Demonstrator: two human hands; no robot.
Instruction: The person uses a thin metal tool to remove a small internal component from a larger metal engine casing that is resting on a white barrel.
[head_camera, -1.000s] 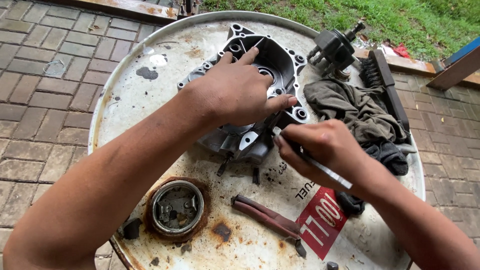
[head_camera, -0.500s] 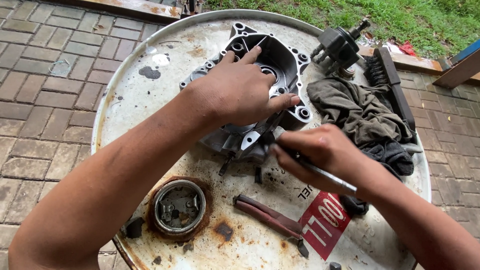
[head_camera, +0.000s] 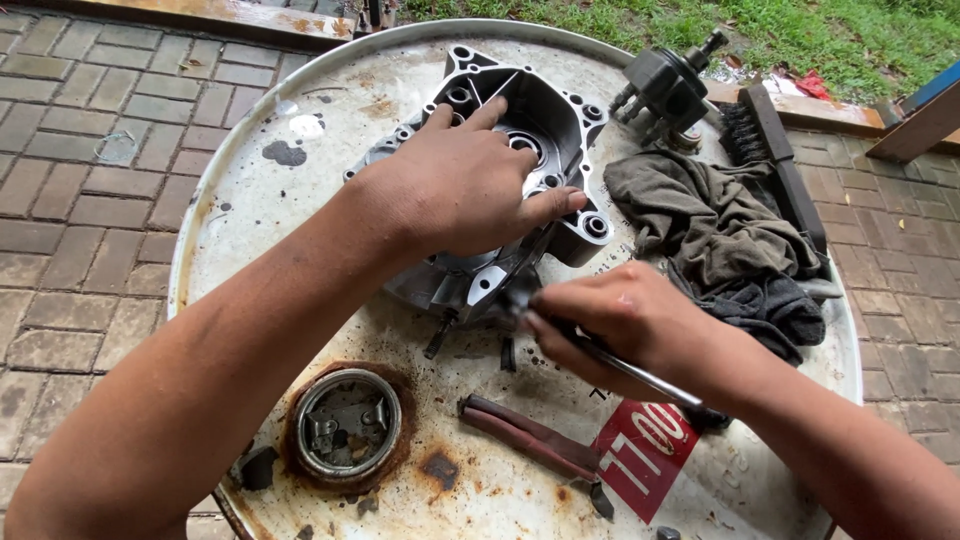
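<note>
Two bare hands work over a white, rust-spotted drum lid (head_camera: 250, 210) set on brick paving. At the lower left of the lid sits a round metal bung ring (head_camera: 345, 425) in a rusty patch, and just right of it lie red-handled pliers (head_camera: 530, 440), their long axis running from upper left to lower right. The left hand (head_camera: 460, 185) lies flat, fingers spread, pressed on a grey cast engine case (head_camera: 520, 130) at the lid's centre; the case's long axis runs from lower left toward upper right, its open side up. The right hand (head_camera: 620, 320) is closed around a slim metal tool (head_camera: 640, 375), whose shaft slants from lower right up to the case's near edge; the tip is blurred. Farther right lie a dark rag (head_camera: 700, 220), a black brush (head_camera: 780, 170) and a dark metal part (head_camera: 665, 85).
</note>
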